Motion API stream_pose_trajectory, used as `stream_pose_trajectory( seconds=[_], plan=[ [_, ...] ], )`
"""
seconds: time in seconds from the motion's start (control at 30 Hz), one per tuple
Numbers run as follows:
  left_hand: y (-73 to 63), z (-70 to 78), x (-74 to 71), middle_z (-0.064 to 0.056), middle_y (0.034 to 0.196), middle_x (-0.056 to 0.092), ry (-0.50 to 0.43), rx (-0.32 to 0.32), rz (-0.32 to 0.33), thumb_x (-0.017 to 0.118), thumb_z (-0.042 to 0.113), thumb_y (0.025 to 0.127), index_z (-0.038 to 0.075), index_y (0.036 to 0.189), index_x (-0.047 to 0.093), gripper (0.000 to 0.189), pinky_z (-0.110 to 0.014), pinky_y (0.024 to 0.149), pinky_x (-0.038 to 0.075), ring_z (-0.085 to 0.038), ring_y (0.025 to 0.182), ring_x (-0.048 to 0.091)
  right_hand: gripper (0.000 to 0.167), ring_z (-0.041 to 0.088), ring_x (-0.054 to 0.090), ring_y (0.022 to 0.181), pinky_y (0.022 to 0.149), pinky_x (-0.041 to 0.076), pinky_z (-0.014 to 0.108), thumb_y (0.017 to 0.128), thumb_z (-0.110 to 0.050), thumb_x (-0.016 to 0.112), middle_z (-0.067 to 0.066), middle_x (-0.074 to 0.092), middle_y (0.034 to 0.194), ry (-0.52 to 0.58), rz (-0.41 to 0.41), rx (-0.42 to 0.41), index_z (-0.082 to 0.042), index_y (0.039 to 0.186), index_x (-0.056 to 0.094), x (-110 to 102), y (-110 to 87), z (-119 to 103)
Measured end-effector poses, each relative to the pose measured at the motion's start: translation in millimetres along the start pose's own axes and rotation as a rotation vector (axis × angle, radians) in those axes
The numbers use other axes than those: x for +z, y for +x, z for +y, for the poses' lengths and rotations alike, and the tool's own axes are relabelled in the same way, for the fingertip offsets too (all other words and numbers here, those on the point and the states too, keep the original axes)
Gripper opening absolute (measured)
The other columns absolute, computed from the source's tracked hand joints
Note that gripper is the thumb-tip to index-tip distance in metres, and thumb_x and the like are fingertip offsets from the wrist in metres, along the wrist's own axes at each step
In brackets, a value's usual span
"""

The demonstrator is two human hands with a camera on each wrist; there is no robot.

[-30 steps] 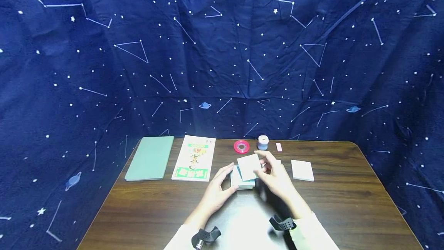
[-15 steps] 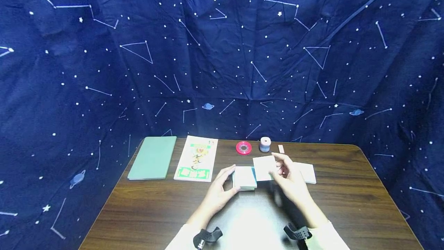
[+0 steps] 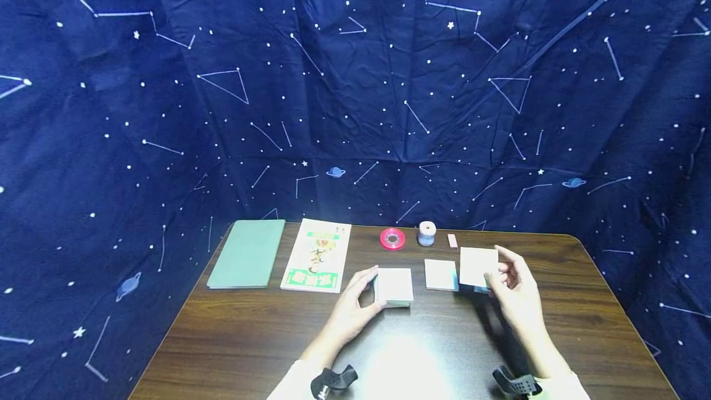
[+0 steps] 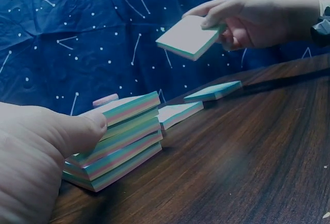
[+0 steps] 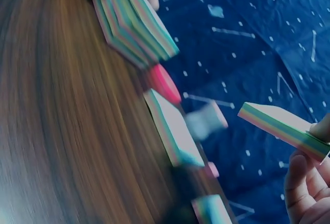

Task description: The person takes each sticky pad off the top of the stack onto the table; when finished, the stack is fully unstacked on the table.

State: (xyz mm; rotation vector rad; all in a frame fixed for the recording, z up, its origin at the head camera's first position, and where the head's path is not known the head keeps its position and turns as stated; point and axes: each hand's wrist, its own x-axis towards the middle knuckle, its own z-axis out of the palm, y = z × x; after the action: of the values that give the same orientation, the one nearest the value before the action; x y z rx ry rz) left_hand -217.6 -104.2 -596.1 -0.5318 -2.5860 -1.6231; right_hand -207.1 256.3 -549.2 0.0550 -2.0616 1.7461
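Right of centre in the head view, we see the right grip [image 3: 518, 292] pinching a striped-edged pad [image 3: 478, 266] by its right side, raised above the counter [image 3: 222, 338]. Nearer the centre, the left grip [image 3: 352, 310] holds a stack of pads [image 3: 395, 285] at its left side, thumb pressed against it. Between them we find a flat-lying pad [image 3: 441, 275]; a partly hidden pad [image 4: 214, 91] lies farther right. Behind, we note a red ring [image 3: 392, 247], a spool [image 3: 426, 235] and a pink block [image 3: 452, 241]; at left, a green notebook [image 3: 247, 255] and a printed booklet [image 3: 316, 256].
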Motion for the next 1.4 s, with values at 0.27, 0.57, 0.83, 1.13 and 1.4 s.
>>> stream_pose_trajectory(
  seconds=[0.27,0.57,0.83,1.13,1.4],
  plan=[
    [0.9,-1.5,1.9,-0.003,0.167,0.051,0.024,0.005,-0.003,0.084,0.025,0.095,0.009,0.16,0.053,0.074,-0.046,0.13,0.044,-0.028,0.157,0.048,0.057,0.003,0.055,0.063,0.05,0.049,0.016,0.096,0.014,0.069,-0.004,0.064,0.091,0.094,0.148,0.091,0.002,0.151,0.057,-31,-1.4,7],
    [1.9,-0.5,2.3,-0.006,0.167,0.051,0.008,0.016,-0.001,0.084,0.022,0.094,0.008,0.159,0.054,0.073,-0.039,0.126,0.048,-0.031,0.154,0.05,0.058,0.003,0.053,0.061,0.048,0.043,0.012,0.094,0.021,0.062,-0.003,0.062,0.089,0.182,0.334,0.067,0.004,0.149,0.06,-48,-1.8,27],
    [1.4,-0.4,2.1,-0.002,0.167,0.05,-0.014,-0.017,-0.003,0.086,0.022,0.092,0.014,0.161,0.053,0.076,-0.053,0.132,0.039,-0.028,0.158,0.046,0.058,0.002,0.053,0.061,0.046,0.041,0.012,0.094,0.02,0.061,-0.004,0.061,0.089,0.225,0.406,0.092,0.002,0.149,0.06,-60,-0.6,53],
    [1.5,-0.7,2.1,-0.003,0.167,0.051,-0.001,-0.014,0.0,0.086,0.023,0.093,0.014,0.16,0.054,0.075,-0.054,0.133,0.035,-0.028,0.16,0.045,0.058,0.0,0.052,0.062,0.051,0.04,0.009,0.092,0.016,0.062,-0.008,0.063,0.084,0.146,0.47,0.144,0.001,0.148,0.062,-83,6.7,67],
    [2.1,1.3,2.5,-0.002,0.167,0.051,0.008,-0.021,-0.004,0.086,0.021,0.092,0.012,0.159,0.054,0.075,-0.053,0.133,0.036,-0.027,0.16,0.044,0.053,-0.006,0.05,0.06,0.051,0.039,0.011,0.094,0.0,0.071,-0.021,0.058,0.077,-0.23,0.406,0.201,-0.002,0.147,0.064,-91,6.0,70]
  ],
)
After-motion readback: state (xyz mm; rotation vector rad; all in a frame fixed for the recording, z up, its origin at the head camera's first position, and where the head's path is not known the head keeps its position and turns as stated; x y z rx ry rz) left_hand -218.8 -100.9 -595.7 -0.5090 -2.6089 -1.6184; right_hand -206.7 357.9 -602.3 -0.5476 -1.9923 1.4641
